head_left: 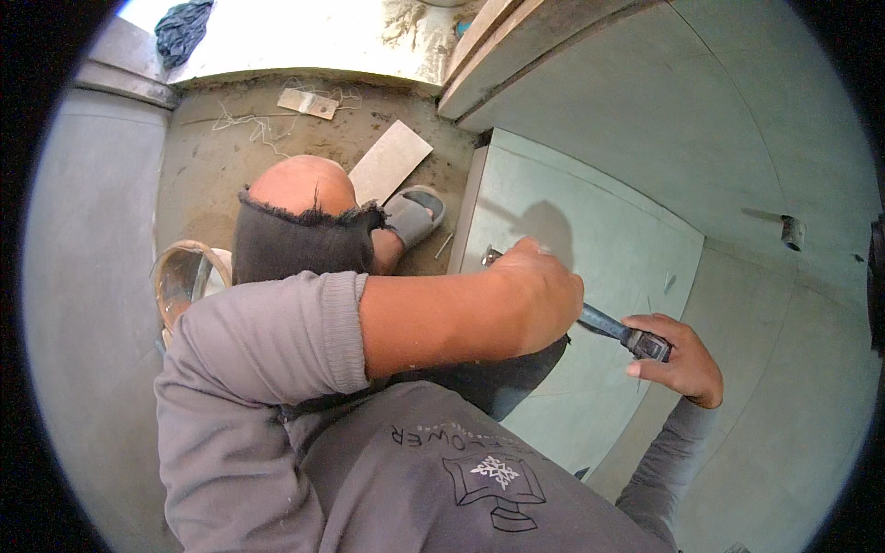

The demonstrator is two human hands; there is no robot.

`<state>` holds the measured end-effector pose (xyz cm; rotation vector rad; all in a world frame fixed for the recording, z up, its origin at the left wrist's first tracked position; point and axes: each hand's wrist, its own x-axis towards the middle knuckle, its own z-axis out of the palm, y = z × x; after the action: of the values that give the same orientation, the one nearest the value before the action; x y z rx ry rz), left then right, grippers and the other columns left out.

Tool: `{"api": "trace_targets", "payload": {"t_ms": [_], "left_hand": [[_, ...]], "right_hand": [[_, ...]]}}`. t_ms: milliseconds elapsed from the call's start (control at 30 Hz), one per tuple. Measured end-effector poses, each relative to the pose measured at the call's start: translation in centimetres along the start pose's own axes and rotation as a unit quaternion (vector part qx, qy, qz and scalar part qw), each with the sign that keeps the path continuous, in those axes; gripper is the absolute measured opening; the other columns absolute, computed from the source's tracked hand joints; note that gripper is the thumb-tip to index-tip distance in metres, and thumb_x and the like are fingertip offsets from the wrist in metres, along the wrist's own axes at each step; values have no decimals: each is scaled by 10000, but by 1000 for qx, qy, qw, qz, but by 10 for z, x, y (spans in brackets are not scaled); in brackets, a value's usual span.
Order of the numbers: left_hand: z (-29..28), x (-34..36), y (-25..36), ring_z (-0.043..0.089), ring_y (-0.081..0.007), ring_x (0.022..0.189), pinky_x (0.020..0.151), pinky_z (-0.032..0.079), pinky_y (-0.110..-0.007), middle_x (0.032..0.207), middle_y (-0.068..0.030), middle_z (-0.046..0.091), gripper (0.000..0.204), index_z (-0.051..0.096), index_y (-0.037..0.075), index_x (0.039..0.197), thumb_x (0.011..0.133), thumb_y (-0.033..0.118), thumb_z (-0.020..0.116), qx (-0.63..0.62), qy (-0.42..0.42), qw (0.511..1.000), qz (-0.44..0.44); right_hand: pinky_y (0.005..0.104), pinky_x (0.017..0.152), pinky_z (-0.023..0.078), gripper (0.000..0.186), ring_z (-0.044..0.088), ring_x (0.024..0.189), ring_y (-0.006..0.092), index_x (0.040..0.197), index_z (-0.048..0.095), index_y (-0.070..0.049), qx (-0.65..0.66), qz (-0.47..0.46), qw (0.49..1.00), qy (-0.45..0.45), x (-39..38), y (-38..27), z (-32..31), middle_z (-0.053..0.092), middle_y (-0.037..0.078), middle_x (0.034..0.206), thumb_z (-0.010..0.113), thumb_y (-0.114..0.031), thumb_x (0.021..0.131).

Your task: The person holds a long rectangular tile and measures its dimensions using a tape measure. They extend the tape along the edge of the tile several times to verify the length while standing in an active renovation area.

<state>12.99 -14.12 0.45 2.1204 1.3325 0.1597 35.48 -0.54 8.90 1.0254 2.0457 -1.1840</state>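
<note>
My left hand (537,293) reaches across from the left with its fingers curled round a long blue-grey tool (602,321). A small metal end (491,256) shows beyond that fist, in line with the tool, close to the edge of a pale tiled ledge (608,221). My right hand (684,364) grips the tool's dark, block-like end (648,346) between thumb and fingers. The tool slants over the ledge top; its middle is hidden by my left hand, and its exact kind I cannot make out.
A bucket (189,276) stands by my left knee. On the dirty floor lie a tile strip (392,161) and a small board (309,103) with tangled string. My sandalled foot (415,217) is beside the ledge. A pipe stub (793,232) sticks out of the right wall.
</note>
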Motion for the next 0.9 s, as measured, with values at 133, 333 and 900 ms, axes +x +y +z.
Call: {"api": "trace_targets", "payload": {"t_ms": [133,333,900], "left_hand": [[-16,-12,-7,666,-302,774,729,467,-421,834,-163,666,293,561,-12,988,780,187,617,26,-12,999,-32],[-7,-6,-7,651,-307,842,811,442,-426,897,-140,657,366,559,7,1014,735,224,652,73,21,994,-81],[11,-43,86,483,-366,1215,1033,306,-556,1263,-209,536,510,488,-50,1259,875,284,457,77,28,988,128]], "right_hand": [[313,822,463,582,585,916,196,1171,623,-65,-7,20,996,83,-24,34,-10,619,92,1020,828,-221,650],[316,806,467,557,588,897,204,1094,658,-35,-34,86,990,102,-63,54,-33,636,100,984,812,-269,613],[400,784,487,486,642,874,313,977,668,-22,-381,116,910,119,55,-29,-59,666,175,935,736,-407,689]]}}
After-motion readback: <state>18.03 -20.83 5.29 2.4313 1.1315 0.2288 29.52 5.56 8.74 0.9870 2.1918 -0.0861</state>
